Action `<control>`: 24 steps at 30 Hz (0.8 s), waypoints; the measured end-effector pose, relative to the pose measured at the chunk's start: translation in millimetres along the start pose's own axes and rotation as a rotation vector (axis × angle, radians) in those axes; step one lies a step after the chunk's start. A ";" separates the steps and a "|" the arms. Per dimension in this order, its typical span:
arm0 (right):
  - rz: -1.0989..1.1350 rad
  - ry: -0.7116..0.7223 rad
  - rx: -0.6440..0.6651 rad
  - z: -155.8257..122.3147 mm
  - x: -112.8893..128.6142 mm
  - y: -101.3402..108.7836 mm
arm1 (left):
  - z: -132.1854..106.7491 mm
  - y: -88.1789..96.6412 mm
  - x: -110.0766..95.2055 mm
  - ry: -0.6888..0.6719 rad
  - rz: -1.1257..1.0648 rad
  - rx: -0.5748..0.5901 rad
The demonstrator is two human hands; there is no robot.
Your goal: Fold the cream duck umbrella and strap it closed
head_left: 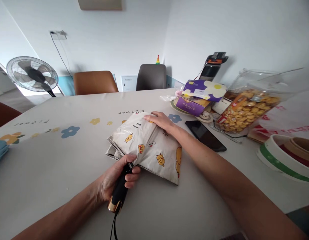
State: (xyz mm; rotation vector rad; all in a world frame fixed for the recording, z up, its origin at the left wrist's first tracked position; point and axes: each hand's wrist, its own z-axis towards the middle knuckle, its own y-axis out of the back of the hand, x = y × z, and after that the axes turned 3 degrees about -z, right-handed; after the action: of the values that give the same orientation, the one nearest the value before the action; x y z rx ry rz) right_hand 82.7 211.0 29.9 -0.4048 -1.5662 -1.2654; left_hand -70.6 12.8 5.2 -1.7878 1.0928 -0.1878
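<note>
A folded umbrella [149, 146] with cream fabric and yellow duck prints lies on the table [56, 166] in front of me. My left hand [116, 178] is closed round its black handle [119, 193], which ends in a gold cap with a black wrist strap hanging toward me. My right hand [160, 120] lies flat with fingers stretched out on the far end of the folded fabric, pressing it down.
A black phone [205, 135] lies right of the umbrella. Behind it are a purple box [194, 103], a clear tub of biscuits [249, 106], a black bottle [211, 68] and stacked tape rolls [286, 156]. Two chairs [94, 82] and a fan [31, 75] stand beyond.
</note>
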 end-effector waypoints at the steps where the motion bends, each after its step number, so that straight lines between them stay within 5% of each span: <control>1: 0.037 -0.005 0.011 -1.1 2.3 0.6 | 0.3 1.3 0.6 0.023 0.010 0.021; 13: 0.238 -0.146 0.234 -8.7 13.7 10.1 | -0.3 2.2 7.4 0.092 0.116 0.069; 24: 0.185 -0.108 0.124 -8.1 12.9 6.8 | -1.8 -2.4 8.0 0.078 0.199 0.017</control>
State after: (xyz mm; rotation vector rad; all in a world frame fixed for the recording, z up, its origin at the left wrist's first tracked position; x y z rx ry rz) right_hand 86.7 202.5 43.6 -0.5328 -1.6486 -1.0136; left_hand -65.5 5.8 5.4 -1.6564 1.3133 -0.1466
